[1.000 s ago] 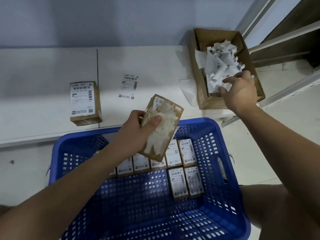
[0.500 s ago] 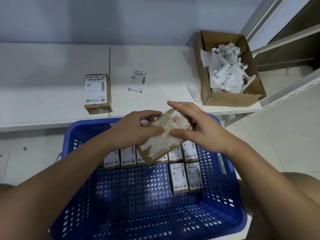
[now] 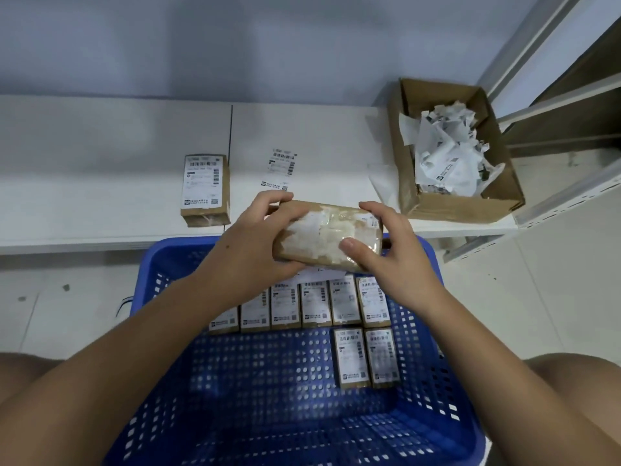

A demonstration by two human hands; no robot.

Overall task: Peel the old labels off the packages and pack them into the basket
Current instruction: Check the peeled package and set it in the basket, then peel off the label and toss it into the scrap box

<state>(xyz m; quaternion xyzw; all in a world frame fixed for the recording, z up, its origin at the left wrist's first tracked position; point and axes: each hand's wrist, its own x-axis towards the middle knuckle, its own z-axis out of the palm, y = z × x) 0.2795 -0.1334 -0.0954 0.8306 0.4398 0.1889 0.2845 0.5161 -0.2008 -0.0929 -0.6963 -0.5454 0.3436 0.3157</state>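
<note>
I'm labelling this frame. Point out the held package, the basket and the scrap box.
Held package (image 3: 327, 235), head view, peeled top face.
Basket (image 3: 433, 260), head view, right rim.
Scrap box (image 3: 467, 205), head view, front wall.

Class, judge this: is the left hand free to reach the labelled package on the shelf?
Probably not yet: the left hand grips the peeled package. The path to the labelled package looks open.
</note>
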